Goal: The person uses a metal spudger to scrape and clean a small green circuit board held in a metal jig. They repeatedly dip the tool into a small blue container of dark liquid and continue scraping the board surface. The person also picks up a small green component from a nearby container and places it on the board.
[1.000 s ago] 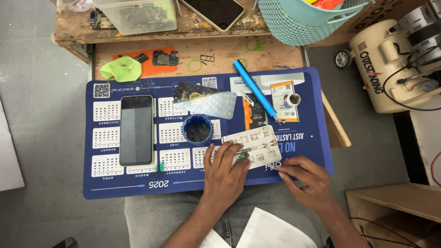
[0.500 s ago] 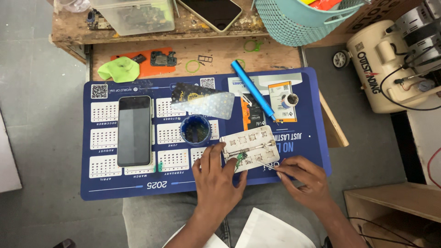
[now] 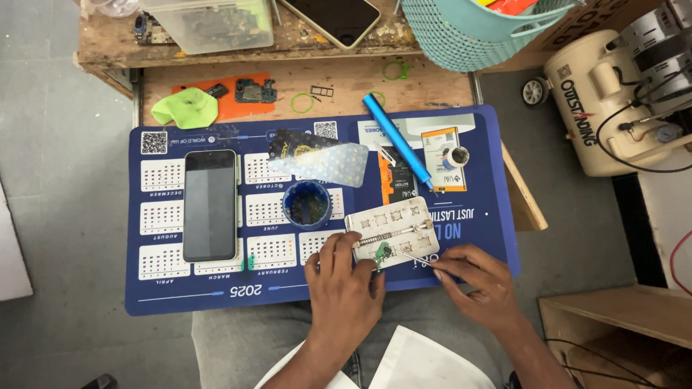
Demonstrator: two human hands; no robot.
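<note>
A pale metal holder plate [image 3: 395,229] lies on the blue work mat [image 3: 216,288] near its front edge. My left hand [image 3: 344,277] rests on the plate's near left corner and pinches a small green circuit board [image 3: 380,253] against it. My right hand [image 3: 476,277] grips thin metal tweezers [image 3: 417,260] whose tip reaches the green board. A black phone [image 3: 210,204] lies face up to the left. A small round blue dish [image 3: 306,204] sits just behind the plate.
A blue screwdriver [image 3: 398,142] lies diagonally on the mat beside a small round pot [image 3: 455,156]. A clear plastic sheet [image 3: 324,164], a green cloth [image 3: 189,108], a teal basket [image 3: 481,29] and a cream compressor tank [image 3: 598,108] surround the work area.
My left hand has shifted slightly on the plate's corner and the green board now shows at its fingertips. The tweezers' tip has moved in to the board.
</note>
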